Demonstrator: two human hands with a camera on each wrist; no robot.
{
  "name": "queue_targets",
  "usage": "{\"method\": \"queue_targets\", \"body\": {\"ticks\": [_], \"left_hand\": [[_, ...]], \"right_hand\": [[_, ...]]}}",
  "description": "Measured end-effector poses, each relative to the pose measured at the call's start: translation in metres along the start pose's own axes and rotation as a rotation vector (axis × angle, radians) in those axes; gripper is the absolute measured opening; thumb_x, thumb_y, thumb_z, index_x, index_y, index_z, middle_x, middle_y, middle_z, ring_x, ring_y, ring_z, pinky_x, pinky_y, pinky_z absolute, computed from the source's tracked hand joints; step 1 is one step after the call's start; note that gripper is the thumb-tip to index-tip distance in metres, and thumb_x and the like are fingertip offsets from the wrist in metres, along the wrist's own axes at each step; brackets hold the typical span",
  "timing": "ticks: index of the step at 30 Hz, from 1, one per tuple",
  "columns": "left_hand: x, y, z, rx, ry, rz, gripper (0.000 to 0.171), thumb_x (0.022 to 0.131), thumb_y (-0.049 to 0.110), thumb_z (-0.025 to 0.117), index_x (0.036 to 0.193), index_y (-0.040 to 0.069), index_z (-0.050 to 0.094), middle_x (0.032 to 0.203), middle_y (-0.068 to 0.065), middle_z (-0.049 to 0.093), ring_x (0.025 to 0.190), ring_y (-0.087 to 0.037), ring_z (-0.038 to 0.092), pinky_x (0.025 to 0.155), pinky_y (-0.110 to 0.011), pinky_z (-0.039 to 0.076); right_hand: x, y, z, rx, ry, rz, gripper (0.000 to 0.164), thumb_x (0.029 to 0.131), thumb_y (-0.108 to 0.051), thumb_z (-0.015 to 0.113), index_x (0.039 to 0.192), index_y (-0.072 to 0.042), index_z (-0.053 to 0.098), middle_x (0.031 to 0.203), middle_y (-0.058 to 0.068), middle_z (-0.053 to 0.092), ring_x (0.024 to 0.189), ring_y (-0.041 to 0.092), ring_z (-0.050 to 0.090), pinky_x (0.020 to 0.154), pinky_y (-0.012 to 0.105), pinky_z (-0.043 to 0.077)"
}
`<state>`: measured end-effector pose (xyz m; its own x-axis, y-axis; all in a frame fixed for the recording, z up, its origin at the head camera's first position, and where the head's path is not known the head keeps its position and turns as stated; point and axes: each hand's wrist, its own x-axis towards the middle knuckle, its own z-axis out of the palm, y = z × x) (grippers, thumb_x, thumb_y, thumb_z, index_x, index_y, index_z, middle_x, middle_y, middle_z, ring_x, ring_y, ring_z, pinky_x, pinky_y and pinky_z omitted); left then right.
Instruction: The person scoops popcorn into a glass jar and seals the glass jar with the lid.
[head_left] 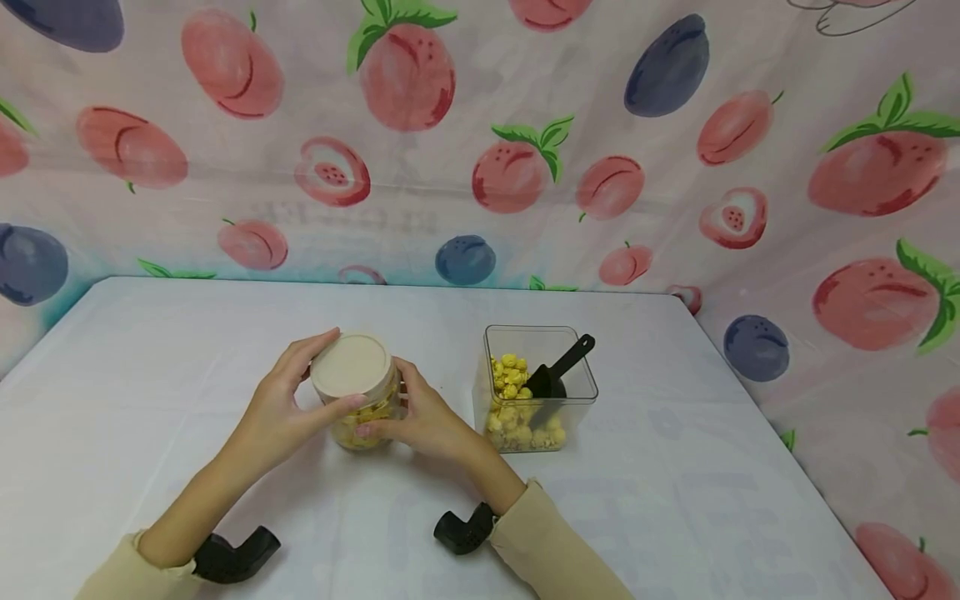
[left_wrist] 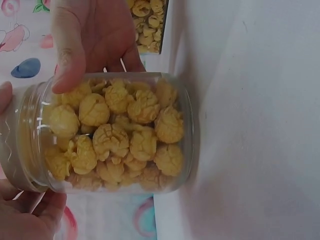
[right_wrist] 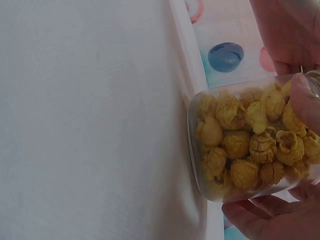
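Observation:
A clear round jar (left_wrist: 115, 135) of yellow popcorn stands upright on the table, capped with a cream lid (head_left: 352, 365). My left hand (head_left: 287, 404) grips the lid from the left, thumb across its near edge and fingers round the far side. My right hand (head_left: 431, 417) holds the glass body from the right. In the right wrist view, the right thumb (right_wrist: 306, 102) lies against the glass, with fingers on the opposite side. Right of the hands is a clear square container (head_left: 579, 423) with popcorn and a black scoop (head_left: 572, 357) leaning in it.
A white cloth covers the table (head_left: 180, 375). Behind it and along the right hangs a fruit-print sheet (head_left: 420, 183). Black curved pieces, one at the left wrist (head_left: 236, 557) and one at the right (head_left: 463, 529), jut out above the cloth.

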<state>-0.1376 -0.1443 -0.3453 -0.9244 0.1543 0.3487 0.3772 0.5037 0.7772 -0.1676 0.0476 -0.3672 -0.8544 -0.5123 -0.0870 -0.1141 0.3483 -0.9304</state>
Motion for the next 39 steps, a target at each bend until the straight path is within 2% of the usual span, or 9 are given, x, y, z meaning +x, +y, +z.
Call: {"method": "queue_targets", "body": {"ticks": [21,29,39], "left_hand": [[0.0,0.005,0.009,0.023,0.031,-0.036,0.079,0.075,0.027,0.078,0.139,0.005,0.038,0.136,-0.013,0.042,0.126,-0.033,0.04,0.1,-0.063,0.034],[-0.001,0.004,0.012,0.057,0.037,-0.049,0.08,0.074,0.03,0.079,0.139,0.005,0.038,0.136,-0.014,0.041,0.125,-0.034,0.04,0.099,-0.063,0.035],[-0.002,0.004,0.013,0.055,0.047,-0.047,0.079,0.074,0.03,0.079,0.138,0.007,0.039,0.135,-0.012,0.042,0.122,-0.033,0.043,0.097,-0.061,0.037]], "right_hand": [[-0.001,-0.001,-0.001,0.008,0.0,0.006,0.085,0.08,-0.024,0.074,0.146,-0.018,0.02,0.144,-0.001,0.035,0.13,0.023,0.039,0.106,0.044,0.037],[0.0,0.0,0.0,0.021,0.002,-0.007,0.085,0.08,-0.021,0.074,0.145,-0.018,0.02,0.143,-0.001,0.035,0.13,0.022,0.039,0.106,0.043,0.037],[-0.001,-0.001,0.0,0.017,0.002,-0.014,0.086,0.079,-0.019,0.075,0.146,-0.016,0.02,0.144,0.0,0.035,0.13,0.022,0.039,0.106,0.042,0.038]]}}
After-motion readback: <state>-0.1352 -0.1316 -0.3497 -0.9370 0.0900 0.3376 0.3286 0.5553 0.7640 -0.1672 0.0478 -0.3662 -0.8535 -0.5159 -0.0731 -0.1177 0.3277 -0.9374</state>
